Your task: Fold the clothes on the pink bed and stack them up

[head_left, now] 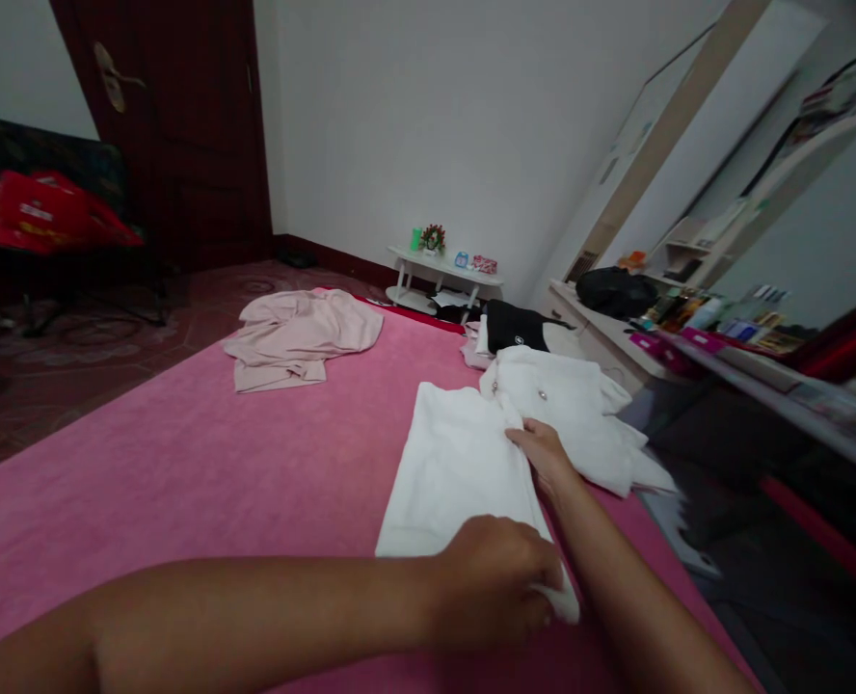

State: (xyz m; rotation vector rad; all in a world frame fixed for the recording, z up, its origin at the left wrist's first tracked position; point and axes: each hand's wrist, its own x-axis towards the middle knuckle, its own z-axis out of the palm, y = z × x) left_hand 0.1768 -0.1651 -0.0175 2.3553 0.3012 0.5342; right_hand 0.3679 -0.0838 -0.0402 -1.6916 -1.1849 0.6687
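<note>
A white garment (464,463), folded into a flat panel, lies on the pink bedspread in front of me. My left hand (500,573) reaches across from the left, its fingers closed on the near right corner of that garment. Farther up its right edge, my right hand (542,451) grips the cloth between thumb and fingers; some fingertips are hidden. Just beyond, touching the garment, a second white piece of clothing (573,414) with shiny buttons is spread out in folds.
A crumpled pale pink garment (305,333) lies on the far side of the pink bedspread (254,463). Black folded clothing (519,328) sits at the far right edge. A dressing table (608,328) borders the bed on the right. Against the wall stands a small white shelf (446,265).
</note>
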